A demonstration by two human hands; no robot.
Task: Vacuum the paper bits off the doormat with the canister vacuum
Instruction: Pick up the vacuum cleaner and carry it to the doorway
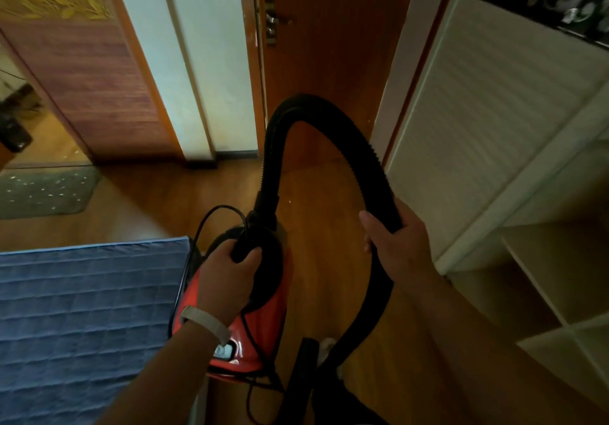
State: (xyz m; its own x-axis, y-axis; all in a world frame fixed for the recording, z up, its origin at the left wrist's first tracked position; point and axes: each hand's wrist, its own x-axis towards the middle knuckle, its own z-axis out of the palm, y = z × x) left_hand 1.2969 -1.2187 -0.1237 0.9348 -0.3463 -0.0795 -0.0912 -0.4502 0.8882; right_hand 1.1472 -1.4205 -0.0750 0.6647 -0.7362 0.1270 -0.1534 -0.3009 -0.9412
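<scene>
The canister vacuum point(263, 319), red with a black top, hangs directly under the left hand point(227, 273), whose fingers and thumb are curled tight round the black carry handle point(244, 243) on its upper side. A white wristband point(206, 324) sits on that wrist. Just below the wrist the red shell carries a pale panel point(224, 350) (whatever is printed there is too blurred to read).

From the canister's front end, just beyond the left fingertips, the black ribbed hose point(329, 121) rises, arches over and comes down into the right hand point(398, 246). That hand is wrapped round the hose, thumb on the near side and fingers hidden behind it; below the grip the hose runs on toward the bottom of the view. A thin black power cord point(214, 213) loops up just left of the left-hand fingers.

The doormat point(46, 200), grey-green, lies on the wooden floor point(329, 226) well away to the left of and beyond both hands, and white paper bits point(52, 195) are scattered over it.

Near the left forearm, on its outer side, is a blue quilted mattress point(82, 309). Beyond the hose's arch stands a brown wooden door point(329, 45) with a metal handle point(273, 20). To the right of the right hand stand white open shelves point(527, 259).
</scene>
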